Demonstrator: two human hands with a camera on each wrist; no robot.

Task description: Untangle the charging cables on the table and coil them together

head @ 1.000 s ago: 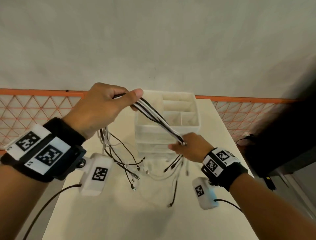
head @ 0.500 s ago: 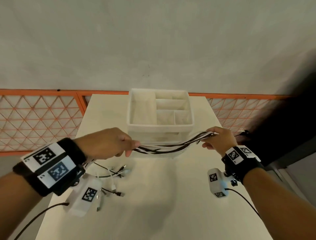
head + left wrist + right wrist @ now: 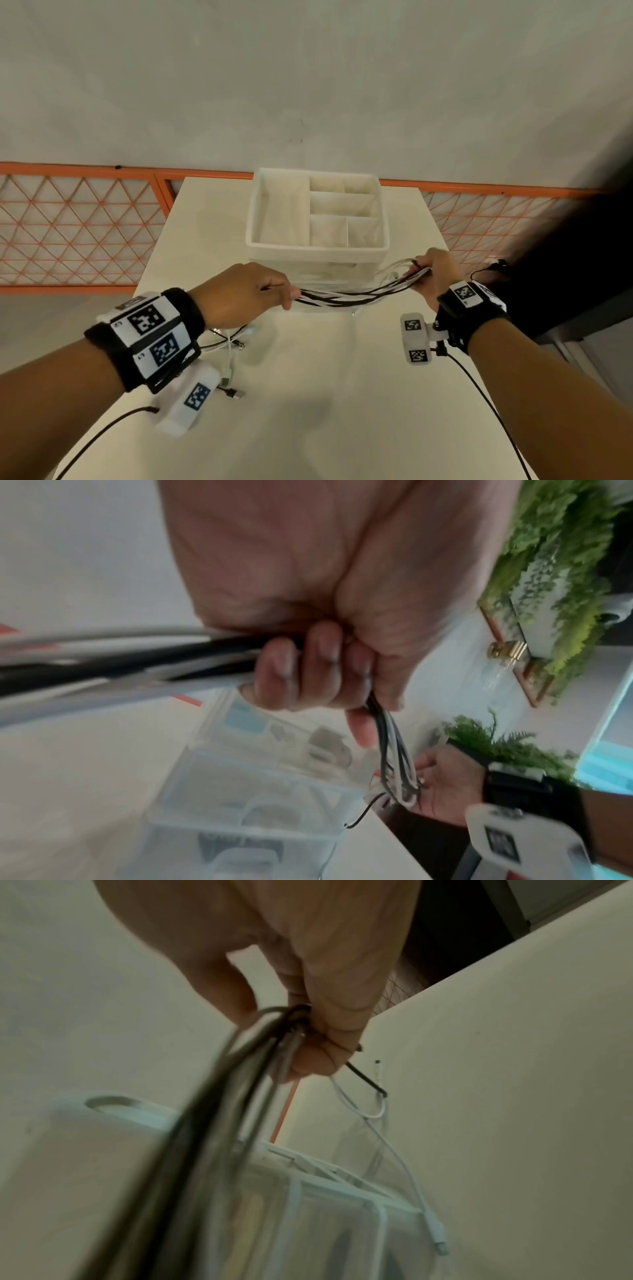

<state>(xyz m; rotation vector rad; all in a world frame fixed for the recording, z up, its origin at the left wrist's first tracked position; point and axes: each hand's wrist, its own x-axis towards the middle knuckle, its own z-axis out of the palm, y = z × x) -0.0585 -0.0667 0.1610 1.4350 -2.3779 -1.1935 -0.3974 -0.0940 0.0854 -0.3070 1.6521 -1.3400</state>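
A pale table (image 3: 308, 394) carries a white divided organizer box (image 3: 317, 248) toward its far end, in front of a grey wall and an orange mesh railing (image 3: 75, 226). Stretched in the air just before the box's near wall is the bundle of black and white charging cables (image 3: 346, 297), sagging slightly between the two hands. The left hand (image 3: 239, 296) is a closed fist around one end, knuckles up, fingers (image 3: 301, 666) curled fully over the strands; loose tails with plugs (image 3: 230, 383) lie on the table below its wrist. The right hand (image 3: 434, 275), held slightly higher beside the box's right corner, clamps the other end between curled fingers and thumb (image 3: 318, 1058), a white lead (image 3: 397, 1164) dangling from it.
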